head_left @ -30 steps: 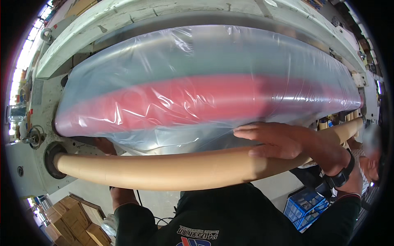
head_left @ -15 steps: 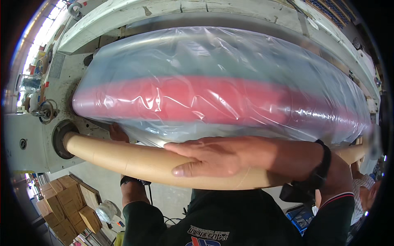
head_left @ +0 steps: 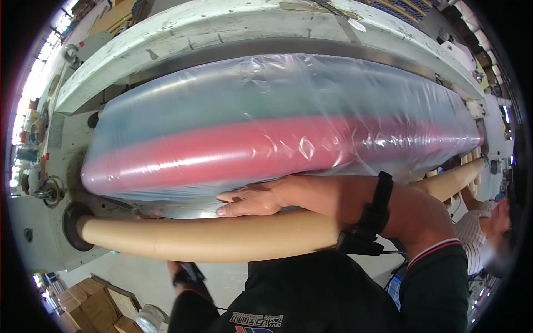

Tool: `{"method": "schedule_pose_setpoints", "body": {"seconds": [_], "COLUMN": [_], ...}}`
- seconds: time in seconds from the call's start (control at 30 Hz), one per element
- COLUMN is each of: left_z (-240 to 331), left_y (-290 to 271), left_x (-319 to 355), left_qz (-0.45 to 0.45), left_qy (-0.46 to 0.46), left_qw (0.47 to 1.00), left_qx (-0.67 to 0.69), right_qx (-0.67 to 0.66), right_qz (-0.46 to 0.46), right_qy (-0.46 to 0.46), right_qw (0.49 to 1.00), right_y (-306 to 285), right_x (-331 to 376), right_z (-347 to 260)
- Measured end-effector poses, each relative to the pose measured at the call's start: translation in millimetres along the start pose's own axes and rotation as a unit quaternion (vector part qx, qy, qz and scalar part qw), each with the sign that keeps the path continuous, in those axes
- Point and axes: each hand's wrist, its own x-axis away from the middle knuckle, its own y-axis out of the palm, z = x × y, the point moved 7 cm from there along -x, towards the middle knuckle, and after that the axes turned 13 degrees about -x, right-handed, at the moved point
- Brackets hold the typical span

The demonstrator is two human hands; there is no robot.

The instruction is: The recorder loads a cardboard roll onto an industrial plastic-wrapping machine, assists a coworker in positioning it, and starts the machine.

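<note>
Clear plastic film is pressed under the right hand [head_left: 250, 201], laid flat with fingers extended, gripping nothing; the wrapped red-and-green roll [head_left: 277, 133] lies just beyond it, long axis crosswise, the cardboard tube [head_left: 211, 238] nearer; the left hand stays hidden

The person wore a dark shirt [head_left: 311, 294] with red-and-white sleeve trim [head_left: 438, 248], a chest print and a black wristband [head_left: 373, 213] on the right arm.
</note>
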Motion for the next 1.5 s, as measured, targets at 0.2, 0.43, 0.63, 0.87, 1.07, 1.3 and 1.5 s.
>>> {"method": "schedule_pose_setpoints", "body": {"seconds": [0.2,0.43,0.63,0.87,1.07,1.3,1.5], "left_z": [102,136,156,157,95,85,94], "left_y": [88,115,108,111,182,176,169], "left_x": [107,115,115,103,70,70,86], "left_qz": [-0.270,-0.346,-0.292,-0.249,-0.341,-0.321,-0.292], "left_qy": [-0.032,0.004,0.239,0.045,-0.087,-0.107,-0.116], "left_qw": [0.943,0.919,0.925,0.959,0.883,0.866,0.876], "left_qx": [0.192,0.187,-0.046,0.125,0.311,0.368,0.366], "right_qx": [-0.018,-0.013,0.033,-0.125,-0.009,0.210,0.212], "right_qz": [-0.050,0.006,-0.019,0.029,0.086,0.179,0.649], "right_qy": [0.027,-0.030,0.079,0.143,0.100,0.248,0.092], "right_qw": [0.998,0.999,0.996,0.981,0.991,0.929,0.725], "right_y": [3,3,-3,-27,-44,-63,-56], "right_x": [4,3,74,169,167,271,400], "right_z": [-5,0,-37,62,51,98,102]}}
